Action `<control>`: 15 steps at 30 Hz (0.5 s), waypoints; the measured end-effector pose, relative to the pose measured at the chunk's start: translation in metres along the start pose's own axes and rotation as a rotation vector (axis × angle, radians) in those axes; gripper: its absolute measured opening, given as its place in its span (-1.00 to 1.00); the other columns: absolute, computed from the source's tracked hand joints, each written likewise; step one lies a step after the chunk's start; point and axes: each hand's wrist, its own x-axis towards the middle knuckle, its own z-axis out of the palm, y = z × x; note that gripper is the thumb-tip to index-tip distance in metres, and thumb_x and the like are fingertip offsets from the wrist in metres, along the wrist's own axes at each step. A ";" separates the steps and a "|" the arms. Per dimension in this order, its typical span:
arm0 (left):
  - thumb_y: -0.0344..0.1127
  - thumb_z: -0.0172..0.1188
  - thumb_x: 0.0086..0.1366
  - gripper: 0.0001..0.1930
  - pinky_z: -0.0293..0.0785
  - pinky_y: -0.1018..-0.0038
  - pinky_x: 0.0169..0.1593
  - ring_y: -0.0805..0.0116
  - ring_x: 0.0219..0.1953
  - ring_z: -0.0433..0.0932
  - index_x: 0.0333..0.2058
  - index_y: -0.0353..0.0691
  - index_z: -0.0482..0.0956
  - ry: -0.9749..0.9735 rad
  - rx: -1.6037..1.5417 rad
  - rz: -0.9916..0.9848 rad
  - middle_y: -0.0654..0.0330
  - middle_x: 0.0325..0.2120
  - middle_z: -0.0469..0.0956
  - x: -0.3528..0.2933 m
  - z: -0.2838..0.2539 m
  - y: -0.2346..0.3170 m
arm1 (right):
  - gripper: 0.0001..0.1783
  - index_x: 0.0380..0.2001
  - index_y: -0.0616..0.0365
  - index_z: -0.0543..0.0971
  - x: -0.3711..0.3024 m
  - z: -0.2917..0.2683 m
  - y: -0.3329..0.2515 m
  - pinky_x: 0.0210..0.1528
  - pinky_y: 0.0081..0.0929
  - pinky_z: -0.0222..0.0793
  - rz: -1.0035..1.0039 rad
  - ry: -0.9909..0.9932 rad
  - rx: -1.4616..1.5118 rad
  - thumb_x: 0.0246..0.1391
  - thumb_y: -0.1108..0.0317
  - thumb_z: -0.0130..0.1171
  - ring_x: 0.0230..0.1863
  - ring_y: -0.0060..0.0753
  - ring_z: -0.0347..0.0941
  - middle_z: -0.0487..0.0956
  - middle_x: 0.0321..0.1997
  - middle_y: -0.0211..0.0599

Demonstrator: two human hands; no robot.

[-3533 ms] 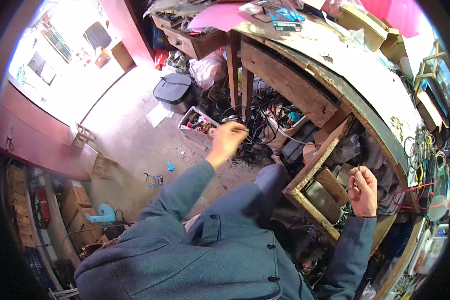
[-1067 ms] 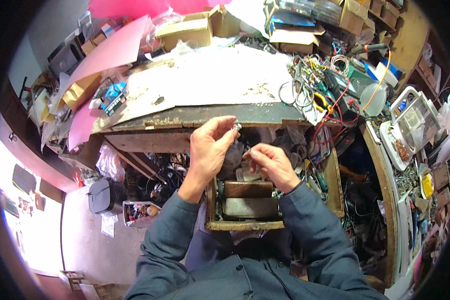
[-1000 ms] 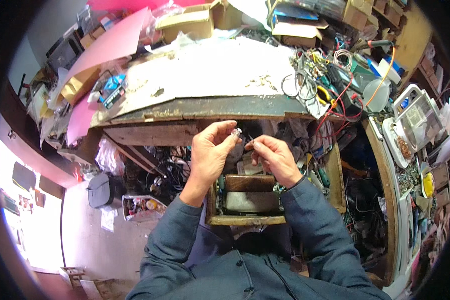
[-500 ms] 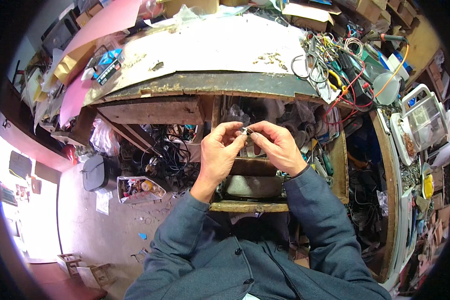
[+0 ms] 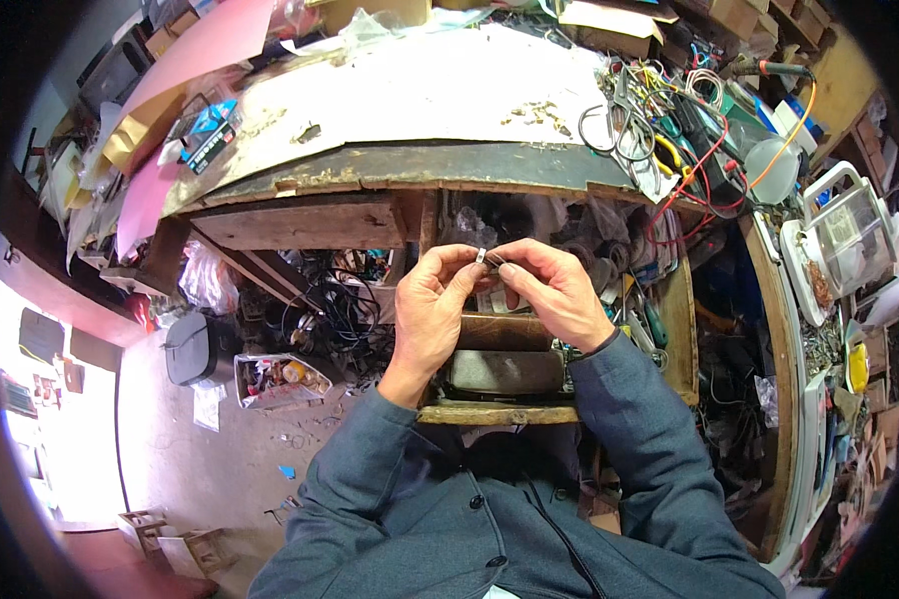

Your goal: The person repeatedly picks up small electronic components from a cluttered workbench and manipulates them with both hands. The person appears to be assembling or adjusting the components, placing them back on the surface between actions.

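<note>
Above an open wooden drawer (image 5: 684,334), both of my hands are raised close together with fingertips almost meeting. My left hand (image 5: 432,314) is closed, pinching a small white part (image 5: 481,256) between thumb and forefinger; its exact kind is too small to tell. My right hand (image 5: 559,292) is closed too, its thumb and forefinger pressed together right beside the white part. Something thin and dark seems to show at those fingertips, but I cannot make it out. Beneath my hands, a dark grey rounded block (image 5: 506,371) lies at the front of the drawer.
A worktop with a pale sheet (image 5: 420,95) spans the far side. Scissors (image 5: 619,125), red test leads (image 5: 704,195) and yellow-handled pliers (image 5: 671,155) crowd its right end. A blue-and-black box (image 5: 210,145) lies left. On the floor stands a bin (image 5: 282,381) of scraps.
The white part has turned more upright and shifted slightly left with my left hand. My right hand stays nearly in place, fingers still pinched.
</note>
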 end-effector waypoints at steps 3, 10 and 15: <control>-0.48 0.28 0.45 -0.80 0.67 0.49 0.01 0.44 -0.13 0.70 0.00 -0.39 0.59 0.005 0.032 0.013 0.15 -0.14 0.70 0.000 -0.001 -0.004 | -0.79 0.03 0.24 0.63 0.000 0.000 0.000 -0.26 -0.67 0.45 0.002 0.006 -0.008 0.43 0.41 0.15 -0.30 -0.75 0.48 0.67 -0.23 -0.51; -0.51 0.27 0.44 -0.81 0.65 0.53 0.00 0.45 -0.12 0.70 -0.01 -0.39 0.62 0.047 0.128 -0.003 0.17 -0.14 0.71 -0.002 0.004 -0.005 | -0.78 0.04 0.24 0.63 -0.002 -0.001 -0.001 -0.28 -0.69 0.42 -0.020 0.054 -0.219 0.41 0.44 0.19 -0.33 -0.75 0.45 0.64 -0.25 -0.51; -0.50 0.33 0.35 -0.85 0.62 0.52 -0.19 0.52 -0.30 0.71 -0.11 -0.32 0.69 0.130 0.368 0.109 0.19 -0.35 0.77 -0.005 0.008 -0.001 | -0.82 -0.01 0.25 0.63 -0.002 0.001 0.003 -0.32 -0.69 0.41 -0.083 0.085 -0.385 0.39 0.44 0.21 -0.37 -0.77 0.45 0.63 -0.32 -0.55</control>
